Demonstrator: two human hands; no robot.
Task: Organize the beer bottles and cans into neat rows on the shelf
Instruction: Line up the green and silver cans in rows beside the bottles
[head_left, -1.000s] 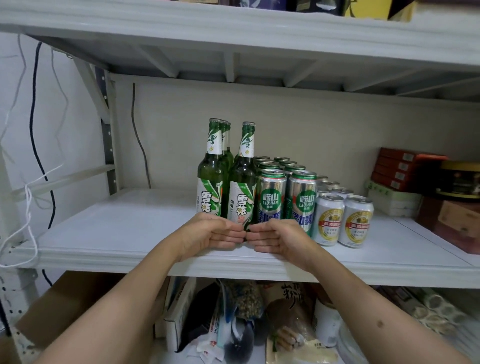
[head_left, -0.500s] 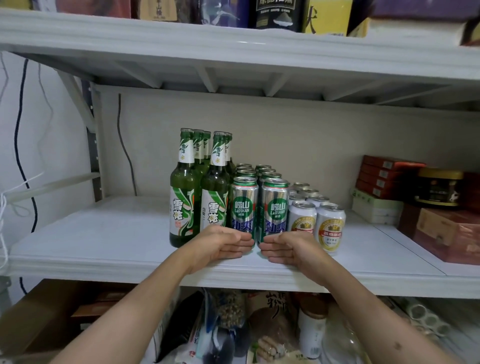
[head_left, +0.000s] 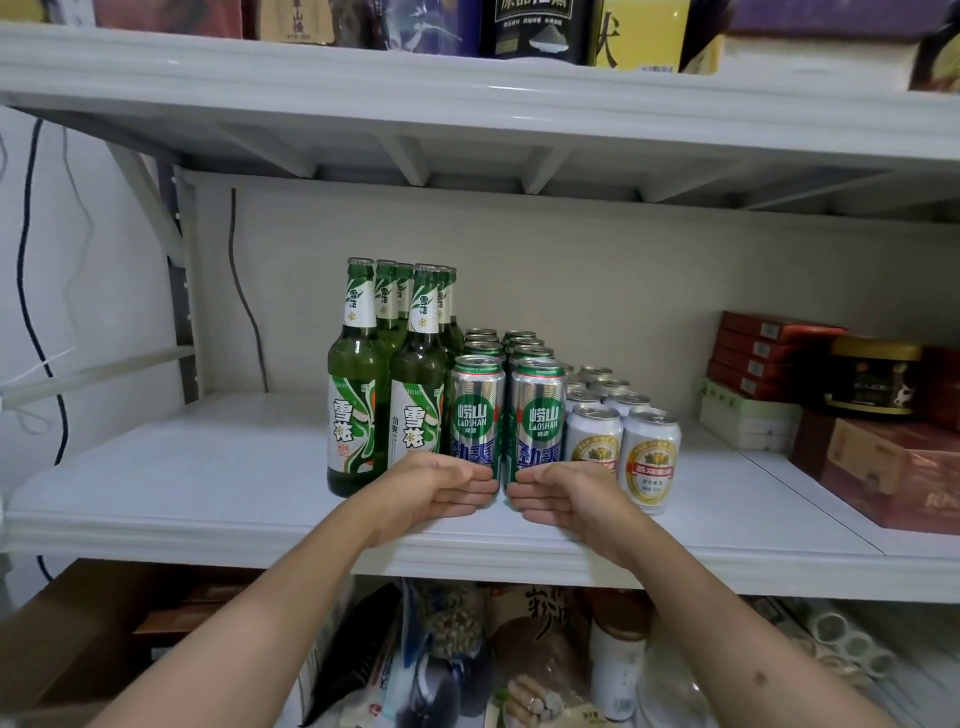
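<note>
Both hands (head_left: 506, 493) seemingly press cans (head_left: 506, 415) near shelf (head_left: 208, 519) edge.

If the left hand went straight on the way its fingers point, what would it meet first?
The left hand points rightward, so it would probably meet the right hand fingertips almost at once; a narrow gap separates them. Depth is uncertain.

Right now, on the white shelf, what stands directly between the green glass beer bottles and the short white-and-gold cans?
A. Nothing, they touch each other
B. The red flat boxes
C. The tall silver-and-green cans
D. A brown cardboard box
C: the tall silver-and-green cans stand in two rows, with the green glass beer bottles at their left and the short white-and-gold cans at their right.
</note>
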